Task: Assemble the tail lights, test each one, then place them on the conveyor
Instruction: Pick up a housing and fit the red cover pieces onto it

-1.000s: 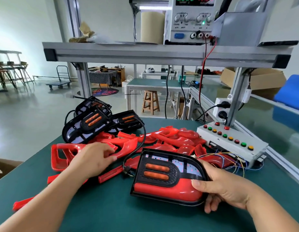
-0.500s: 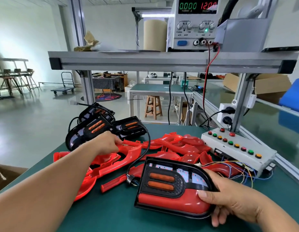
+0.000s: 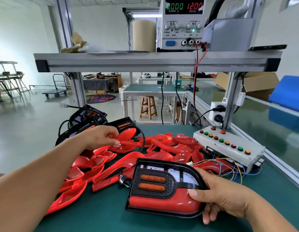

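Note:
A tail light (image 3: 155, 186) with a black housing, two orange strips and a red lower lens lies on the green table (image 3: 103, 215). My right hand (image 3: 217, 196) grips its right edge, thumb on the red lens. My left hand (image 3: 102, 136) is raised over the pile of loose red lens covers (image 3: 162, 148) and pinches one red lens cover (image 3: 127, 133) lifted above the pile. Black tail light housings (image 3: 88, 118) with cables are stacked behind the pile at the back left.
A white test box with coloured buttons (image 3: 229, 146) and loose coloured wires (image 3: 229, 164) sits at the right. A power supply (image 3: 180, 24) reading 0.00 and 12.00 stands on the overhead shelf (image 3: 145, 62). The green conveyor (image 3: 270, 131) runs along the right.
My left hand has moved from the near left of the pile to the back, lifting a red lens cover. The right hand still holds the tail light in place.

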A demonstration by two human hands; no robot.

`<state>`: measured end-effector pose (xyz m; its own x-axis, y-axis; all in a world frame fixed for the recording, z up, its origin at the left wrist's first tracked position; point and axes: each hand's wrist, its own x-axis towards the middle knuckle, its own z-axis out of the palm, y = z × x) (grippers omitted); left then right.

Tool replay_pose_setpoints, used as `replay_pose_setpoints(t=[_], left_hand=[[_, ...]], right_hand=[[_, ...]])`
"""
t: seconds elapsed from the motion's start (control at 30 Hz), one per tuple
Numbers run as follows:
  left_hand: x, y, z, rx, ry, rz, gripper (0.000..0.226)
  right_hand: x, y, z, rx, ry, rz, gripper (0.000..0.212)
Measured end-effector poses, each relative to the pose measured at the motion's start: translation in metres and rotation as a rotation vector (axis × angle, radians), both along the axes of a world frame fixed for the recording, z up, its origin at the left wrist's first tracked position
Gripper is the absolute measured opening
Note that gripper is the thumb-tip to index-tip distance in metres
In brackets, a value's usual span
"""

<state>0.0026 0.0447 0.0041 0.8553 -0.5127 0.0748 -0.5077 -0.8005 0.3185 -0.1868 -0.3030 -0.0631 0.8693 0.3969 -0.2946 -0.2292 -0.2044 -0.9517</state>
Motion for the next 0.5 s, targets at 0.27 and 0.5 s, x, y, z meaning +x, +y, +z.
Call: replay_pose_setpoints(t=[0.27, 0.5], left_hand=[[-0.038, -0.025, 0.016, -0.477, 0.173, -0.02, 0.047], [-0.089, -0.075, 0.03, -0.129, -0.01, -0.35, 0.028]], right_hand=[[-0.001, 0.002, 0.001, -0.026, -0.024, -0.012, 0.078], [-0.001, 0.003, 0.0, -0.067, -0.02, -0.054, 0.072]])
